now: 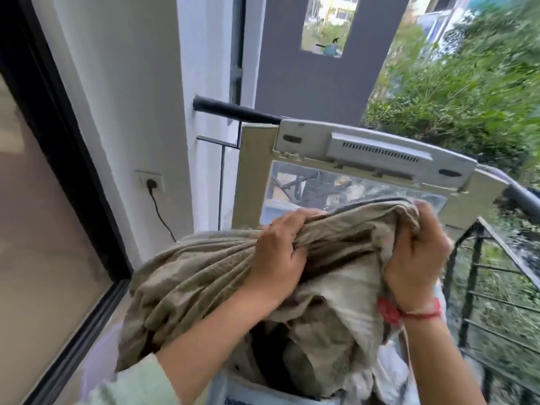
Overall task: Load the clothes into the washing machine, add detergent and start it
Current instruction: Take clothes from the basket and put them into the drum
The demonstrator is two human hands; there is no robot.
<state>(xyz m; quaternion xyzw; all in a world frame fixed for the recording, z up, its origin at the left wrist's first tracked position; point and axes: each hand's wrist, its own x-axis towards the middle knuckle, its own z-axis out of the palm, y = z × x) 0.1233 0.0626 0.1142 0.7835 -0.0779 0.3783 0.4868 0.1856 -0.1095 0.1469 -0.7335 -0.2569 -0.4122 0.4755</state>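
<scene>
A large beige-grey cloth (pixel 204 276) is bunched up in front of me, over the top of the washing machine. My left hand (pixel 280 252) grips a fold of it near the middle. My right hand (pixel 415 255) grips its upper right edge, with a red thread around the wrist. The machine's lid (pixel 377 153) stands open behind the cloth, its clear window (pixel 304 185) facing me. A bit of the machine's white front edge (pixel 251 396) shows at the bottom. The drum is hidden by the cloth.
A wall socket (pixel 150 182) with a black cable plugged in sits on the white wall to the left. A glass sliding door (pixel 43 229) runs along the left. A black metal railing (pixel 491 287) stands to the right, with green bushes beyond.
</scene>
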